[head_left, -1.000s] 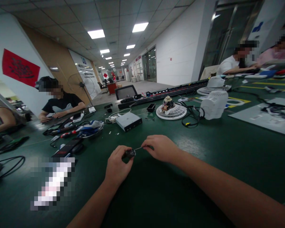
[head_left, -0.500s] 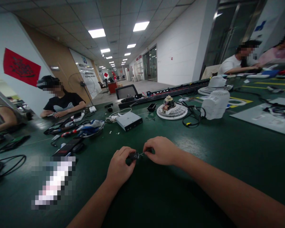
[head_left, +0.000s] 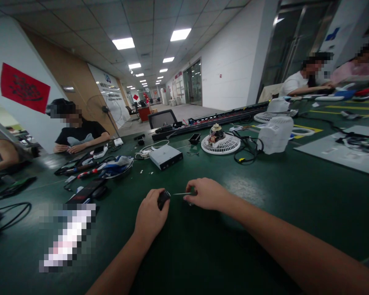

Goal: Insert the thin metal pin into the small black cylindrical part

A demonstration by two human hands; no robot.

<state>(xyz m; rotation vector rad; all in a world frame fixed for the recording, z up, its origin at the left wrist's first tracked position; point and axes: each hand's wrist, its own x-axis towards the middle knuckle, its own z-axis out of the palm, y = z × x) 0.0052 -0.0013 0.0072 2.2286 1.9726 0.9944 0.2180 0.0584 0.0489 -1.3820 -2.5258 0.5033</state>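
Observation:
My left hand [head_left: 149, 213] is closed around a small dark cylindrical part [head_left: 164, 199], whose lighter rim faces right. A thin screwdriver [head_left: 182, 194] is pinched in my right hand [head_left: 207, 194]; its slim metal shaft points left, level with the part, and a short gap separates the two. My fingers hide most of its handle. Something small and shiny shows under my right fingertips, too small to name. Both hands are just above the green table [head_left: 203, 254].
Beyond my hands lie a grey optical drive [head_left: 166, 156], a white fan grille with a motor [head_left: 220, 141], a small black tray [head_left: 194, 139] and a white housing [head_left: 276, 135]. Cables and tools [head_left: 89, 172] clutter the left. A person [head_left: 81, 133] sits across at left; others sit far right.
The screwdriver's tip has come away from the dark part, with a gap now between them. My left hand has shifted slightly left and turned the part; the screwdriver lies more level.

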